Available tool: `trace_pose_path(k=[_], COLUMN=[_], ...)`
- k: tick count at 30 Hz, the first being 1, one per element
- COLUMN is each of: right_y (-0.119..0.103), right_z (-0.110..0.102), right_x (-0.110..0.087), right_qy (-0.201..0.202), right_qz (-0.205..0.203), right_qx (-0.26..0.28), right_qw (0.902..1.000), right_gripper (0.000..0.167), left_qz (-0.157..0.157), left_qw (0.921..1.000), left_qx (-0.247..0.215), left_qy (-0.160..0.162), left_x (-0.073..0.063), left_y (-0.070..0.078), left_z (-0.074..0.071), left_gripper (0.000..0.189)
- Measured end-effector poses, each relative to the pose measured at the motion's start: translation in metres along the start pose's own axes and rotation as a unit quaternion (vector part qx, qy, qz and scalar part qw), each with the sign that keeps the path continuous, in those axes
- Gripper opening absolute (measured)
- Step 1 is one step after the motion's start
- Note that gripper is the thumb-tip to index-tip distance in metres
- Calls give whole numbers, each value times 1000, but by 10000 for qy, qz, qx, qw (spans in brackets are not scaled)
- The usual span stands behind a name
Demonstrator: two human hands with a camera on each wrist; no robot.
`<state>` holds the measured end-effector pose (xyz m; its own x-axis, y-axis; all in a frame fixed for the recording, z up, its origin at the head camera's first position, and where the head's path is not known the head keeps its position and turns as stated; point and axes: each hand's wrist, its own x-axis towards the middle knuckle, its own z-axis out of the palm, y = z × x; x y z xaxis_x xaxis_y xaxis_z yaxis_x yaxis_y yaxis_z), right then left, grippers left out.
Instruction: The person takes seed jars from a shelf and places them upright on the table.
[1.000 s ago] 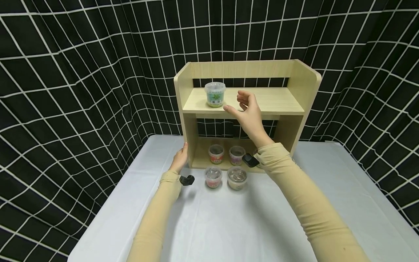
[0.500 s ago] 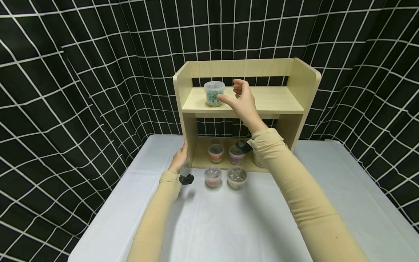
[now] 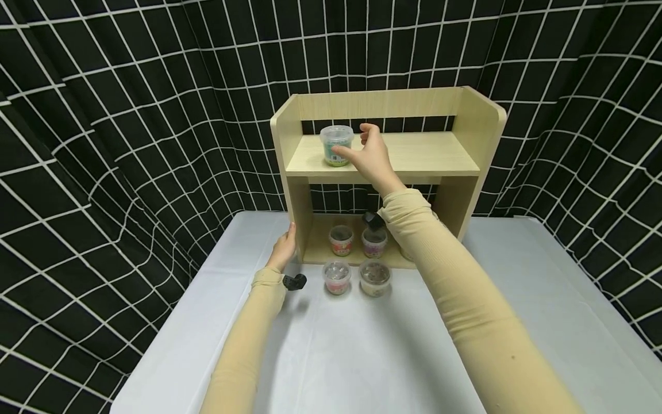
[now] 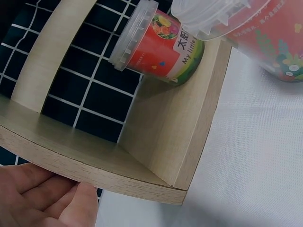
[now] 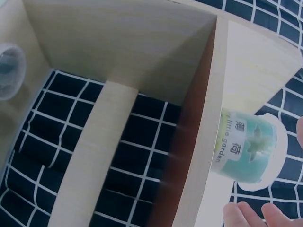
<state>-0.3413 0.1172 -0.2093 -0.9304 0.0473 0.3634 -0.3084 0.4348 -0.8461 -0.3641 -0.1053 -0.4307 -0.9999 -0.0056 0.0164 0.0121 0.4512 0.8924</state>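
A clear-lidded plastic cup with a green mint label [image 3: 335, 138] stands upright on the upper board of a pale wooden shelf [image 3: 429, 155]. My right hand [image 3: 373, 160] is beside it, thumb overlapping the cup's front and fingers spread at its right. In the right wrist view, fingertips [image 5: 258, 216] lie near the green cup [image 5: 248, 149], with a gap showing between them. My left hand [image 3: 282, 249] rests against the outside of the shelf's left panel. In the left wrist view its fingers and thumb touch the panel [image 4: 94, 172] along the edge.
Inside the lower shelf are a red-labelled cup [image 3: 341, 246], a purple-labelled cup [image 3: 373, 248] and another mostly hidden by my right sleeve. A pink cup [image 3: 337, 283] and a cream cup [image 3: 374, 284] stand before the shelf on the white-covered table [image 3: 341, 356].
My right hand has moved left toward the green-labelled cup, its thumb now overlapping the cup's front. My left hand stays at the side panel.
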Motion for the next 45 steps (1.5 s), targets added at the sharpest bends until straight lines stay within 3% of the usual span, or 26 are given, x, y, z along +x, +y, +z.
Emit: trace_pose_path(k=[39, 45], right_y=[7, 10], right_z=[29, 29], right_x=[17, 18], right_qy=[104, 45], right_qz=[295, 184], right_qx=[-229, -165], right_qw=[9992, 9997], right_gripper=[83, 79], left_qz=[27, 29], left_qw=[10000, 10000], left_qx=[13, 15], left_qy=[58, 89], left_x=[-1, -1], left_y=[2, 1], left_z=[0, 2], left_gripper=[81, 81])
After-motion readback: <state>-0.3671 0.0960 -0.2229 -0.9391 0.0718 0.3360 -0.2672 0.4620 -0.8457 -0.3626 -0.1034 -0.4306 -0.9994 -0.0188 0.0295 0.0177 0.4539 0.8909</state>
